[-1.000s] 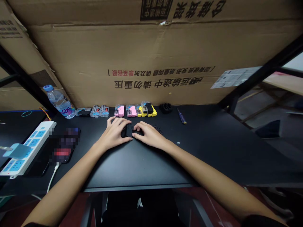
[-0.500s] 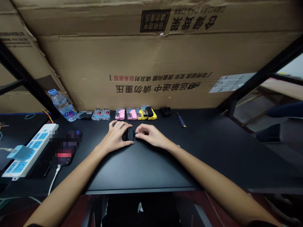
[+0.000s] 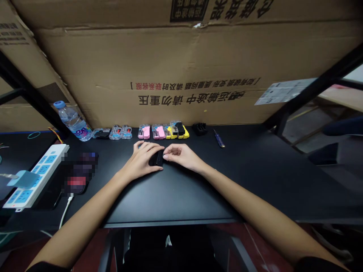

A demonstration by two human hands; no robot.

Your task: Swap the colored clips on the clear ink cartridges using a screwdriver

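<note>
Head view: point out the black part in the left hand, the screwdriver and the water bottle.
Black part (image 3: 159, 158), head view: on its exposed side.
Screwdriver (image 3: 219, 140), head view: on its handle.
Water bottle (image 3: 72, 121), head view: on the middle of its body.

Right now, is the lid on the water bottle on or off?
It's on: the blue lid covers the top of the bottle.
</note>
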